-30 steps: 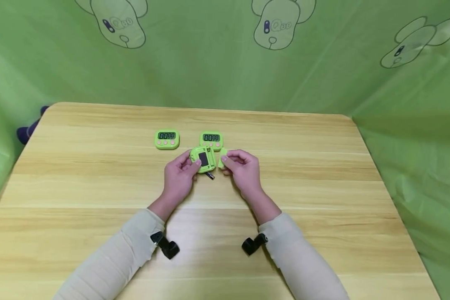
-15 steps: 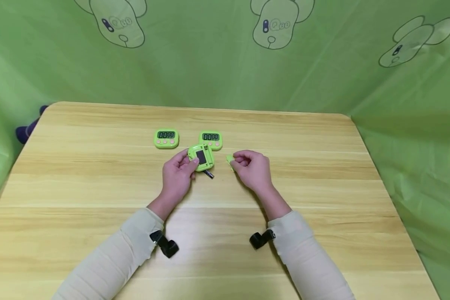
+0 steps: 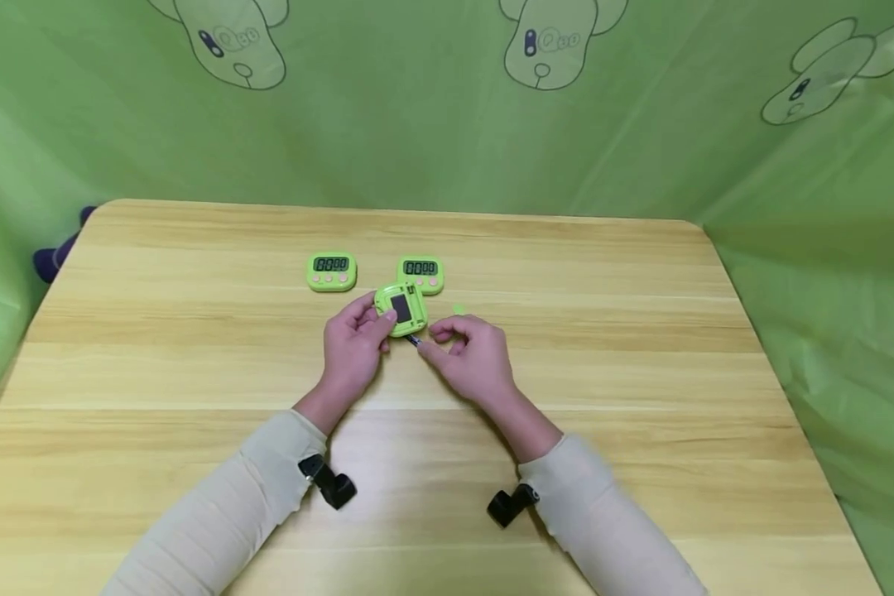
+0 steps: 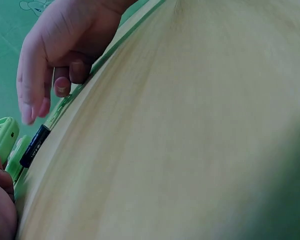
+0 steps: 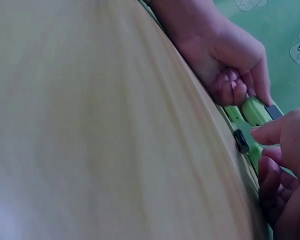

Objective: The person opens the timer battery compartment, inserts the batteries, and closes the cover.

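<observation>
In the head view, my left hand [image 3: 353, 339] holds a green digital timer [image 3: 401, 309], its back turned up and its battery compartment uncovered. The thumb lies on the dark patch of the back. Below the timer's edge a black battery [image 3: 413, 339] lies on the table, partly covered by the timer. My right hand [image 3: 473, 360] hovers beside the battery, its fingers loosely bent and holding nothing; in the left wrist view they are apart from the battery [image 4: 35, 146]. Behind the right hand, a small green battery cover [image 3: 459, 310] lies mostly hidden.
Two more green timers with pink buttons lie face up farther back: one on the left [image 3: 331, 272], the other [image 3: 421, 273] partly behind the held timer. Beneath everything is a wooden table [image 3: 641, 372], with a green curtain [image 3: 417, 141] hanging behind it.
My right hand moved right with the battery cover, let it go on the table, and came back left to the battery. The left hand has kept holding the timer, nearly still.
</observation>
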Motion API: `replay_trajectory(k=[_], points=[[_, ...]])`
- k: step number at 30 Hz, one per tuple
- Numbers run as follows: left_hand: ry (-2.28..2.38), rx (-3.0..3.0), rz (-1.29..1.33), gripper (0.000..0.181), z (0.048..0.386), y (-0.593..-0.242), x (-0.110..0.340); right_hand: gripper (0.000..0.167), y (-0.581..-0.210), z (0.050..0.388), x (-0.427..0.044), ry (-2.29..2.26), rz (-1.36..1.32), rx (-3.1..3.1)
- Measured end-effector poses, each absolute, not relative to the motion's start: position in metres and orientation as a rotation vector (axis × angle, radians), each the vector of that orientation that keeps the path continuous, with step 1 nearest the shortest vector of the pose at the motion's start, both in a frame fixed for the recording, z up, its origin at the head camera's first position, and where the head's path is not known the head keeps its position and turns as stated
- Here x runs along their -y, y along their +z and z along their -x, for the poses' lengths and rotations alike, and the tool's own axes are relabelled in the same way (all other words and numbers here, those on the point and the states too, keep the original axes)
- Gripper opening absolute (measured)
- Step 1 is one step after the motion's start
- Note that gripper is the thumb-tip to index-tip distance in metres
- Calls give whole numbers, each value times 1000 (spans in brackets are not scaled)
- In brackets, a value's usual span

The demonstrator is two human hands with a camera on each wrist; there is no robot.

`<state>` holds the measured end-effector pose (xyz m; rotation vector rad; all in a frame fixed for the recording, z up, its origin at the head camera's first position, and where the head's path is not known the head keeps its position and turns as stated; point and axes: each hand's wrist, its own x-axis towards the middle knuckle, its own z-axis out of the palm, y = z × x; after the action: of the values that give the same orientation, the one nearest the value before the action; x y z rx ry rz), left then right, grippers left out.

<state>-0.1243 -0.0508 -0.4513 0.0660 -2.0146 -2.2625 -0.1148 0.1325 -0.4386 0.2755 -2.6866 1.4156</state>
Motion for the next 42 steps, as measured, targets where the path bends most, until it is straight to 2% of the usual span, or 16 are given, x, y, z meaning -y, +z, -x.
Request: replay_trajectory(k=[6, 11, 19, 28, 36, 42], points=[[-2270, 2001, -47, 34, 126, -452, 51, 26, -440, 114, -126, 1277, -313, 2732], [-2270, 1995, -33, 34, 125, -452, 50, 16, -442, 115, -124, 1120, -342, 2775], [-2238, 2013, -36, 35, 124, -452, 51, 7, -440, 111, -127, 1387, -382, 2709], [-2258, 2013, -30, 35, 124, -453, 52, 12, -443, 109, -131, 1848, -309, 2413], [-2270, 2022, -38, 35, 124, -453, 51, 25, -441, 108, -130, 2166, -166, 2198], [-2258, 2044, -24, 38, 124, -453, 51, 32, -424, 106, -123, 2113, -170, 2155]])
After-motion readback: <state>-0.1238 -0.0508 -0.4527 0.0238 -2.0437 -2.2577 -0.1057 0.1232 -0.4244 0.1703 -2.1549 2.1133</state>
